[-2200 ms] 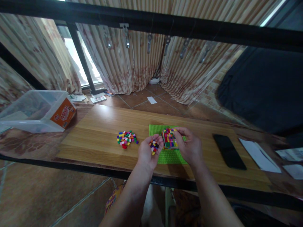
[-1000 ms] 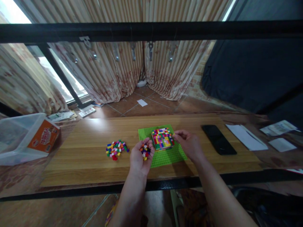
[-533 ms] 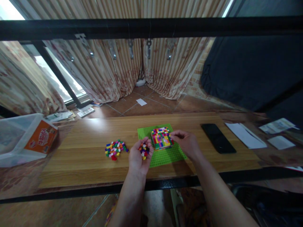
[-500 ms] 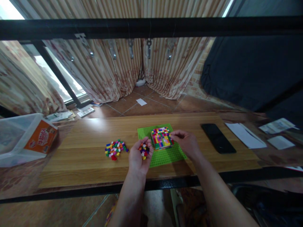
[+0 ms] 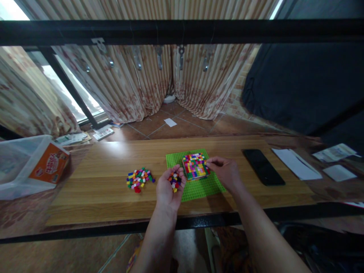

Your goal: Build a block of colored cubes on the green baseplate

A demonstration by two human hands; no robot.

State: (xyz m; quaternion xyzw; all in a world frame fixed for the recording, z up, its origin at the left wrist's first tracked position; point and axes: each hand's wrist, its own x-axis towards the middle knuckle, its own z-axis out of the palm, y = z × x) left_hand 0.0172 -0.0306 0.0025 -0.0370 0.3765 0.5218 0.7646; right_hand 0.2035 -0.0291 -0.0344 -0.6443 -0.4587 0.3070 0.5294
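- Tiled floor (image 5: 74, 254) shows at the near left, below the near edge of a wooden board (image 5: 93, 201) on the table.
- Near the middle, the left hand (image 5: 165, 187) is cupped palm up, fingers curled around a small heap of held bricks (image 5: 175, 182); a level palm should guard against spills.
- Green studded baseplate (image 5: 200, 190) lies on the board, partly behind that hand.
- Right hand (image 5: 227, 172): thumb and forefinger come together at the right edge of the multicoloured brick block (image 5: 195, 167). Whether a brick sits between the fingertips, I cannot tell.
- That block stands on the baseplate, between the two hands. Fine work at its edge seems to call for a light pinch, pieces squared to their neighbours, and pressure straight down rather than sideways, which could nudge the rows.
- Well to the left on the board is a loose brick pile (image 5: 139, 179), best left clear of the forearm.
- Toward the right lie a dark phone (image 5: 263, 167) and, beyond the board, white paper (image 5: 295, 163).
- At the left stands a clear plastic tub with an orange label (image 5: 49, 163).
- Farthest off hang striped curtains (image 5: 136, 91), behind a dark bar (image 5: 176, 32).
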